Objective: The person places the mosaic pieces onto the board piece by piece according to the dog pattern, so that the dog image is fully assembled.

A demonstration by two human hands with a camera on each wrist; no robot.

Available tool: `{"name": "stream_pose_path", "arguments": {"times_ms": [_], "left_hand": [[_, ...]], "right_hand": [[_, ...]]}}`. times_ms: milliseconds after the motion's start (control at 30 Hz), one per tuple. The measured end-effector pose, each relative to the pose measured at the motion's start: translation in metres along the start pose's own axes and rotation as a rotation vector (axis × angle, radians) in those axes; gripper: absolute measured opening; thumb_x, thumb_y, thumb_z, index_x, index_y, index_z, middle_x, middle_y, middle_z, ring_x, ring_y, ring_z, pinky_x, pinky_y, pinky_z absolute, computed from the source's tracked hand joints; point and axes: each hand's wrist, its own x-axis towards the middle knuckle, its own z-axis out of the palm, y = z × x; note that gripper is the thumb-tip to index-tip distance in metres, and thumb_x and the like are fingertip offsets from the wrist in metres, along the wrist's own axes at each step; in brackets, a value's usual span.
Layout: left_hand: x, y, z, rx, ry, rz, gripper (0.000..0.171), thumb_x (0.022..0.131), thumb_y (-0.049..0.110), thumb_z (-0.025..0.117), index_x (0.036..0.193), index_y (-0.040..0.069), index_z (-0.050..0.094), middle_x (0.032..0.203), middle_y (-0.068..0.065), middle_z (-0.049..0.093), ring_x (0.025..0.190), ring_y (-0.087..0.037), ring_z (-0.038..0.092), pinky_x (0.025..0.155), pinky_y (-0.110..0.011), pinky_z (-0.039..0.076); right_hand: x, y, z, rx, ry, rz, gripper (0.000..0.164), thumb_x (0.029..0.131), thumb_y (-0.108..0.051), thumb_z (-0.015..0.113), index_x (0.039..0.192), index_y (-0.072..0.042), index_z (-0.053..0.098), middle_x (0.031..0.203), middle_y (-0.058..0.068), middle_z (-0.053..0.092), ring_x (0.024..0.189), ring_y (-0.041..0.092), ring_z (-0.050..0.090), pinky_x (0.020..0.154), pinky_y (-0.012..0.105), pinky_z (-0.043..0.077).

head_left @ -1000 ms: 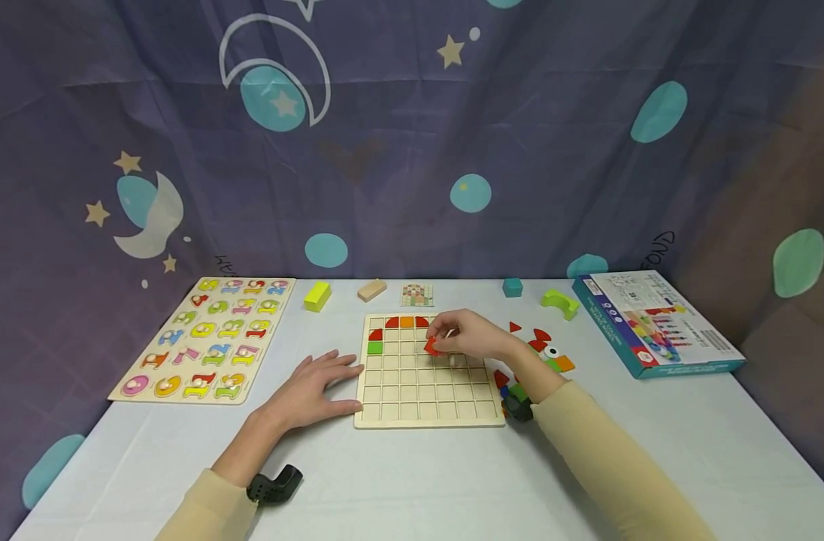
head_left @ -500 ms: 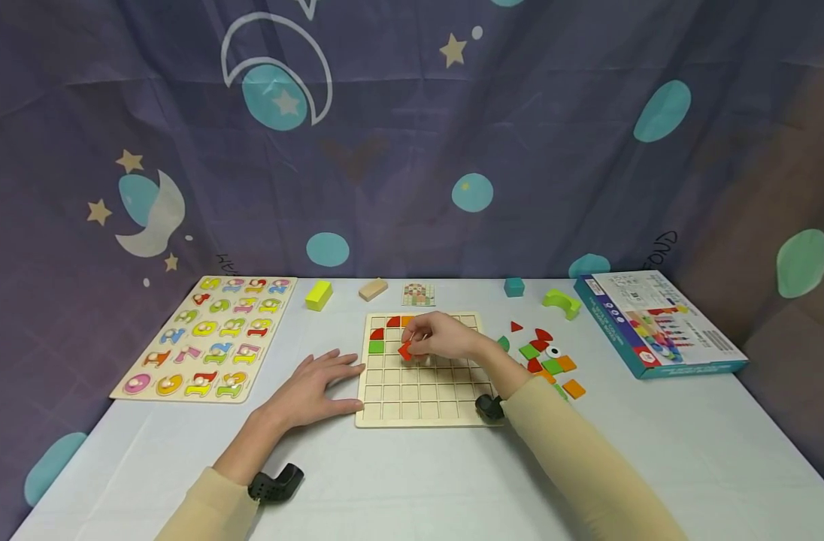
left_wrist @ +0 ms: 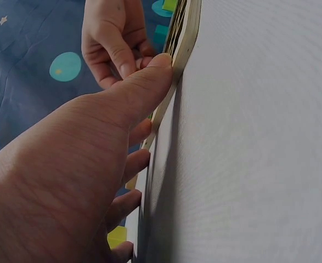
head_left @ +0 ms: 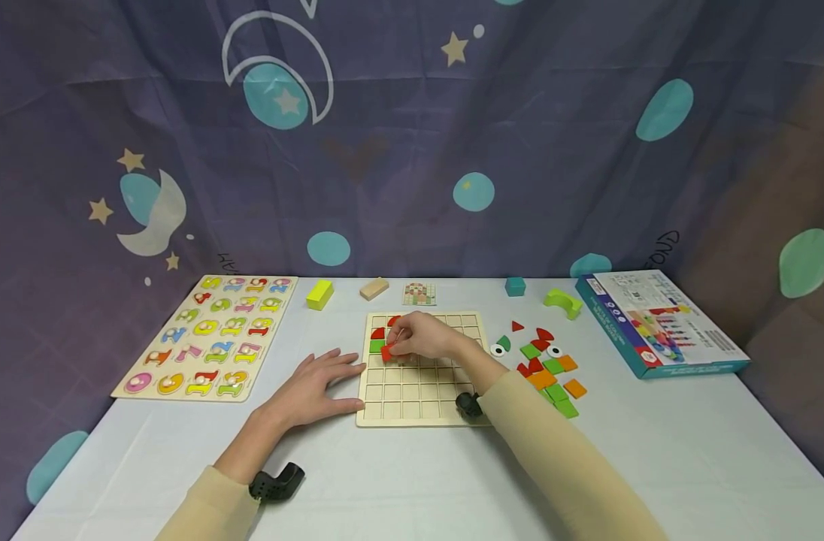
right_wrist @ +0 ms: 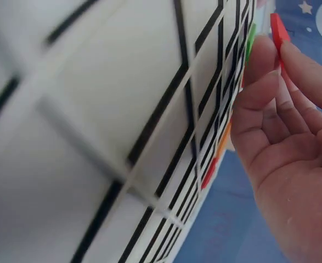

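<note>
A wooden grid board (head_left: 401, 412) lies in the middle of the white table. My left hand (head_left: 317, 387) rests at its left edge with fingers spread; in the left wrist view the thumb (left_wrist: 144, 82) touches the rim. Over the upper left of the grid, my right hand (head_left: 422, 336) pinches a small red tile (head_left: 386, 352) between thumb and fingers. The right wrist view shows that red tile (right_wrist: 278, 33) edge-on at the fingertips, above the board. A green square (head_left: 376, 346) and a red rounded piece (head_left: 378, 333) sit in the left column. Another red piece (head_left: 394, 321) is in the top row, partly hidden.
Loose red, green and orange tiles (head_left: 552, 367) lie right of the board. Behind it are a pattern card (head_left: 419, 294), a yellow block (head_left: 319, 294), a plain wooden block (head_left: 374, 288), a teal cube (head_left: 515, 286) and a green arch (head_left: 562, 303). A number puzzle (head_left: 209, 338) and a box (head_left: 662, 323) flank these.
My right hand has carried the red tile leftward across the grid, from the middle toward the left column, uncovering more loose tiles. My left hand has stayed at the board's edge.
</note>
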Motion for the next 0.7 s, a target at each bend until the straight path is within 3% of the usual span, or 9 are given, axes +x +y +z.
{"name": "stream_pose_path", "arguments": {"times_ms": [300,467,700], "left_hand": [[0.0,-0.002,0.0,-0.016,0.001,0.005,0.071,0.084,0.061,0.073,0.14,0.02,0.063,0.151,-0.003,0.051,0.147,-0.031,0.032,0.116,-0.064,0.015],[0.0,-0.002,-0.001,-0.017,0.003,0.011,0.071,0.084,0.062,0.073,0.141,0.02,0.063,0.151,-0.002,0.05,0.147,-0.031,0.031,0.116,-0.064,0.014],[0.0,-0.003,0.0,-0.017,0.004,0.013,0.072,0.084,0.062,0.073,0.141,0.019,0.063,0.151,-0.002,0.05,0.147,-0.031,0.031,0.117,-0.063,0.014]], "right_hand": [[0.008,-0.007,0.013,-0.155,-0.009,-0.007,0.004,0.094,-0.008,0.073,0.095,-0.006,0.069,0.077,0.001,0.07,0.069,0.014,0.066,0.073,0.027,0.051],[0.01,-0.01,0.016,-0.226,0.003,-0.008,0.004,0.094,-0.011,0.073,0.092,-0.008,0.071,0.075,-0.002,0.067,0.067,0.011,0.061,0.069,0.025,0.05],[0.012,-0.012,0.017,-0.263,0.005,-0.01,0.004,0.094,-0.012,0.073,0.092,-0.009,0.07,0.079,-0.004,0.065,0.072,0.01,0.057,0.069,0.024,0.048]]}}
